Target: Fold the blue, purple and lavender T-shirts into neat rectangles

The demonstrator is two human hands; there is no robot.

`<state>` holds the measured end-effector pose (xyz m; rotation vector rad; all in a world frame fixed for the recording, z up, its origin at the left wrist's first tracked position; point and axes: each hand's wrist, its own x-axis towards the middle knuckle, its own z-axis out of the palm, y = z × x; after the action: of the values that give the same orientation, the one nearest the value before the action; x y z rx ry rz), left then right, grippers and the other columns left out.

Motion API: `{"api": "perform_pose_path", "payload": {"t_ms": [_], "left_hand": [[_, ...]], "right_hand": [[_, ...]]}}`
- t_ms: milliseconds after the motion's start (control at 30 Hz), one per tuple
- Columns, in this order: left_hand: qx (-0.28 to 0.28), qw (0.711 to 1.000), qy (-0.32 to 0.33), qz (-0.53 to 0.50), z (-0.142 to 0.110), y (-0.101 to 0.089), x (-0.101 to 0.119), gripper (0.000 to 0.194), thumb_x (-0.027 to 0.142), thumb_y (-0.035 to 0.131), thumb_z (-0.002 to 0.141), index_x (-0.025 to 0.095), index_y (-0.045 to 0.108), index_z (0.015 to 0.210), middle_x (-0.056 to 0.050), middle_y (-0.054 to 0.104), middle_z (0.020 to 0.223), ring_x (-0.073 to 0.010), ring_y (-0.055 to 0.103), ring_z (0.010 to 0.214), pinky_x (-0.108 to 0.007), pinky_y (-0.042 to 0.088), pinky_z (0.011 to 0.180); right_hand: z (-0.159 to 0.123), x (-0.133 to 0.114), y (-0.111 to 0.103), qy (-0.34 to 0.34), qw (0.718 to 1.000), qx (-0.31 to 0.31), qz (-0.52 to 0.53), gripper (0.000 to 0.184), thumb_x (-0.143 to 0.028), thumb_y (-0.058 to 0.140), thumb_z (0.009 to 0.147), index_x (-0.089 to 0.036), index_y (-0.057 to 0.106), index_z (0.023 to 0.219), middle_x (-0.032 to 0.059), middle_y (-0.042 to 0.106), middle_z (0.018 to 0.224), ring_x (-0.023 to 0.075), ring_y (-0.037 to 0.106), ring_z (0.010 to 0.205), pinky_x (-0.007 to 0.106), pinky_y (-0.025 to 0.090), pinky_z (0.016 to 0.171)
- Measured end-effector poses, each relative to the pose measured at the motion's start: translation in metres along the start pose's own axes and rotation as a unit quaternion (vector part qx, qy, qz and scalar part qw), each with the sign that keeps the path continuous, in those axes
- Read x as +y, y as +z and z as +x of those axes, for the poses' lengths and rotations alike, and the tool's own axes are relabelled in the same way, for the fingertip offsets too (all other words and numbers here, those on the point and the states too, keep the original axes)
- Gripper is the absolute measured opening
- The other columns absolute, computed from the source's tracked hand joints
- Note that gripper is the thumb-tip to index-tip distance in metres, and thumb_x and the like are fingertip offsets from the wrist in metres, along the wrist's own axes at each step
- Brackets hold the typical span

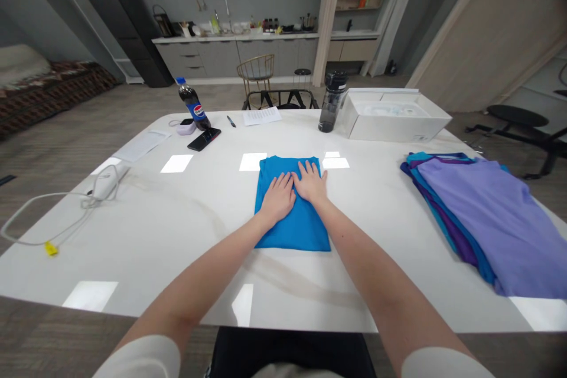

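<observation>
A bright blue garment (295, 227), folded into a rough rectangle, lies on the white table (177, 236) in front of me. Flat on its middle rests my left hand (279, 198), fingers stretched forward. My right hand (311, 182) presses on the upper right part of the cloth with its fingers spread, and the two hands almost meet at the fingertips. Neither hand grips the fabric. Off to the right is a pile of garments, a lavender one (496, 207) on top, with blue and purple ones (456, 230) showing beneath.
Along the back stand a cola bottle (195, 107), a phone (204, 139), a pen (231, 121), a printed sheet (262, 116), a dark water bottle (331, 105) and a white box (394, 124). A power strip (106, 182) with a looping cable sits at left.
</observation>
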<state>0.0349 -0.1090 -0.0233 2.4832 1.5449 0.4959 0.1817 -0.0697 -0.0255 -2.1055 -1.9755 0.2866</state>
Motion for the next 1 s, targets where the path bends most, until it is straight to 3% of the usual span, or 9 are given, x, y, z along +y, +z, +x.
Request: {"api": "perform_pose_path", "payload": {"t_ms": [133,267,333,400,500,667,767,867,1000], "left_hand": [[-0.014,1.0,-0.018,-0.008,-0.038,-0.001,0.008,0.059,0.049,0.035,0.104,0.022,0.045,0.156,-0.009,0.037,0.165,-0.0317,0.025,0.156,-0.055,0.016,0.128],[0.006,1.0,-0.019,-0.008,-0.049,-0.004,0.007,0.058,0.052,0.037,0.102,0.027,0.047,0.155,-0.007,0.037,0.165,-0.0326,0.025,0.155,-0.056,0.012,0.128],[0.008,1.0,-0.019,-0.007,-0.048,-0.005,0.007,0.059,0.049,0.037,0.102,0.024,0.047,0.155,-0.009,0.038,0.164,-0.0332,0.026,0.155,-0.056,0.013,0.128],[0.005,1.0,-0.011,-0.004,-0.047,-0.006,0.007,0.058,0.044,0.036,0.103,0.021,0.046,0.155,-0.01,0.038,0.164,-0.033,0.026,0.155,-0.056,0.014,0.128],[-0.007,1.0,0.002,0.001,-0.048,-0.006,0.005,0.055,0.036,0.034,0.103,0.021,0.046,0.155,-0.009,0.035,0.166,-0.0316,0.025,0.155,-0.055,0.016,0.127],[0.009,1.0,0.007,-0.007,-0.052,-0.005,0.002,0.051,0.028,0.03,0.105,0.017,0.053,0.149,-0.011,0.047,0.159,-0.0267,0.033,0.153,-0.049,0.022,0.127],[0.002,0.998,0.057,-0.024,-0.057,-0.005,0.004,0.051,0.025,0.027,0.105,0.009,0.057,0.144,-0.015,0.053,0.153,-0.0236,0.039,0.15,-0.043,0.023,0.127],[-0.025,0.993,0.112,-0.019,-0.067,-0.008,0.006,0.053,0.033,0.027,0.107,0.011,0.053,0.147,-0.013,0.048,0.157,-0.0227,0.037,0.151,-0.042,0.024,0.127],[-0.04,0.993,0.111,0.016,-0.085,-0.013,0.006,0.06,0.051,0.026,0.107,0.02,0.042,0.156,-0.008,0.036,0.165,-0.0242,0.028,0.155,-0.046,0.021,0.128]], "right_hand": [[0.001,0.0,-0.004,-0.009,1.0,0.005,0.006,0.063,-0.057,0.021,0.106,-0.03,0.031,0.162,0.007,0.024,0.17,0.0304,0.017,0.156,0.07,0.006,0.12],[-0.015,-0.006,-0.015,-0.05,0.996,0.07,0.022,0.059,-0.049,0.018,0.108,-0.029,0.033,0.161,0.0063,0.028,0.169,0.0287,0.018,0.155,0.067,0.006,0.121],[-0.034,-0.012,-0.017,-0.109,0.99,0.088,0.028,0.057,-0.043,0.018,0.109,-0.027,0.034,0.161,0.0052,0.027,0.169,0.0254,0.019,0.156,0.059,0.006,0.125],[-0.061,-0.016,-0.013,-0.147,0.987,0.057,0.042,0.057,-0.039,0.017,0.109,-0.024,0.033,0.162,0.0048,0.029,0.168,0.0222,0.022,0.155,0.05,0.011,0.126],[-0.104,-0.019,-0.002,-0.128,0.99,0.009,0.05,0.06,-0.041,0.015,0.109,-0.021,0.027,0.164,0.0054,0.033,0.166,0.0219,0.026,0.154,0.045,0.016,0.126],[-0.15,-0.009,0.001,-0.12,0.993,0.017,-0.017,0.063,-0.05,0.022,0.108,-0.02,0.031,0.163,0.0052,0.03,0.167,0.0256,0.022,0.155,0.049,0.011,0.127],[-0.16,-0.001,-0.004,-0.111,0.992,0.014,-0.051,0.063,-0.052,0.024,0.107,-0.023,0.032,0.162,0.0049,0.028,0.168,0.0278,0.02,0.156,0.056,0.011,0.125],[-0.166,0.004,-0.007,-0.1,0.993,0.003,-0.068,0.064,-0.056,0.022,0.106,-0.027,0.029,0.163,0.0039,0.024,0.169,0.0297,0.019,0.156,0.062,0.012,0.124],[-0.175,0.01,-0.007,-0.101,0.992,-0.007,-0.078,0.069,-0.063,0.02,0.104,-0.028,0.025,0.164,0.0039,0.022,0.17,0.0312,0.018,0.156,0.064,0.013,0.123]]}}
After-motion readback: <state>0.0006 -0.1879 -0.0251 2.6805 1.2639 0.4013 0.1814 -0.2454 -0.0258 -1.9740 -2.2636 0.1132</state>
